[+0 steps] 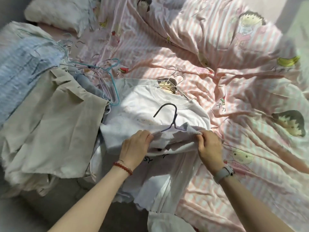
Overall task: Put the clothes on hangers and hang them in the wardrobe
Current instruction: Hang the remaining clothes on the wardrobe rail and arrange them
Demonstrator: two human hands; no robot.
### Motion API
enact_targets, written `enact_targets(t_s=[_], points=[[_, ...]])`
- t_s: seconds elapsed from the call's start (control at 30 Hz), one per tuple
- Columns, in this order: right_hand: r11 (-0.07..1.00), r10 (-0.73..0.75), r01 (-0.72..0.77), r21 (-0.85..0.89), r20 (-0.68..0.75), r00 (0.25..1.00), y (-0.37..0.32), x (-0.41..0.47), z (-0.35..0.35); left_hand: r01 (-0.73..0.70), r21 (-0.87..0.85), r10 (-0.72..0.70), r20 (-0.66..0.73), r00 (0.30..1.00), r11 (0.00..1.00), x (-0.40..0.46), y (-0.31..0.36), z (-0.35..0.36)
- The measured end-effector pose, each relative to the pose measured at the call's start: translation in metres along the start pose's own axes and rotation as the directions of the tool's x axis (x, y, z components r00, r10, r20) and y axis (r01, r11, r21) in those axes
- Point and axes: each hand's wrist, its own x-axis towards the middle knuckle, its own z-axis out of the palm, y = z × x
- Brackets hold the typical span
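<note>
A pale lilac knit garment (175, 136) lies on top of white shirts in the middle of the bed. A dark hanger (168, 114) is partly inside it, its hook sticking out above the neckline. My left hand (135, 144) grips the garment's left shoulder. My right hand (209, 144) pinches the right shoulder edge. Beneath lies a white T-shirt (142, 99) on a white wire hanger (175, 77). Another white shirt with black lettering (160, 181) lies under my wrists.
A beige garment (53, 124) and a blue knit (21, 64) are piled at the left. Loose teal and lilac hangers (110, 76) lie beside them. A pink striped cartoon duvet (234, 72) covers the right of the bed. A pillow (63, 12) sits at the top left.
</note>
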Motion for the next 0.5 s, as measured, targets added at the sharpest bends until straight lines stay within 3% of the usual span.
enact_targets(t_s=[0.13,0.3,0.4,0.5], points=[[0.981,-0.135,0.145,-0.126,0.088,0.987,-0.033,-0.012,0.013,0.233,-0.119,-0.226,0.068,0.972,0.965,-0.064,-0.018,-0.008],[0.922,-0.345,0.368,-0.125,0.173,0.923,-0.095,-0.058,0.046,0.427,-0.2,-0.441,-0.029,0.897,0.882,-0.15,-0.069,-0.039],[0.89,-0.408,0.453,-0.06,0.344,0.846,-0.129,-0.09,0.066,0.506,-0.229,-0.543,-0.143,0.828,0.832,-0.21,-0.086,-0.05],[0.792,-0.556,0.61,0.014,0.429,0.712,-0.164,-0.125,0.083,0.578,-0.368,-0.677,-0.253,0.692,0.728,-0.285,-0.095,-0.051]])
